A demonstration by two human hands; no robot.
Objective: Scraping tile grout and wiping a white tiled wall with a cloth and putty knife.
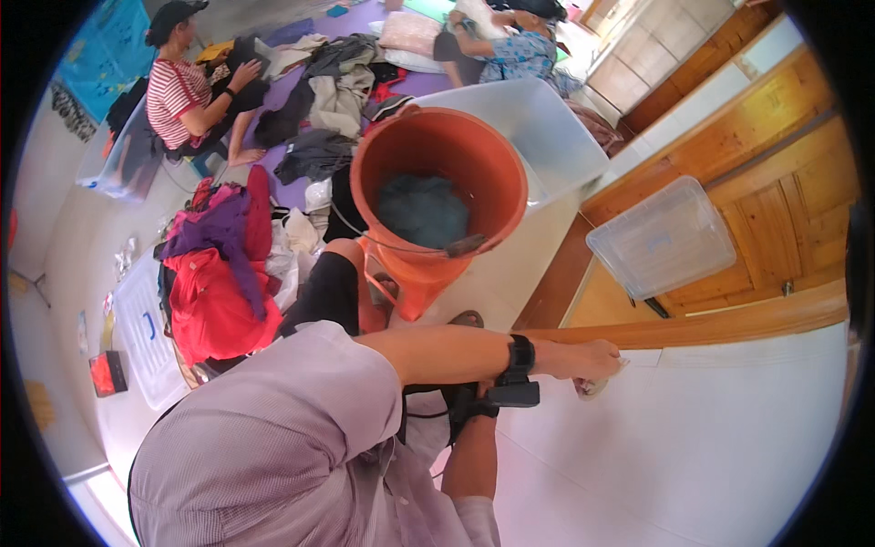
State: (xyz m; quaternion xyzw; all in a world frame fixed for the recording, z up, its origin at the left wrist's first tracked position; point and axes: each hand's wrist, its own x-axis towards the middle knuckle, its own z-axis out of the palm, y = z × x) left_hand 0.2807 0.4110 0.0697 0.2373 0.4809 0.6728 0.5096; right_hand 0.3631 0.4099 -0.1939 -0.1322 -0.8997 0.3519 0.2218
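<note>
My left arm stretches across to the right, a black band with a small box at its wrist. The fingers of my left hand (588,358) are closed around a crumpled pale cloth (594,387), against a white panelled surface (711,419). Below that arm, my right forearm (471,460) points up with a black device at the wrist; the left arm and the devices hide the right hand and its fingers. Ahead of me stands an orange bucket (504,178) with a wire handle. A blue-grey cloth (422,210) lies at its bottom.
Red and purple clothes (214,283) are piled at left beside a clear lid (150,328). A clear bin (556,137) stands behind the bucket; another lid (663,237) leans on a wooden door (775,219). One person (182,100) sits far left; another (519,55) is beyond, near spread clothes (337,105).
</note>
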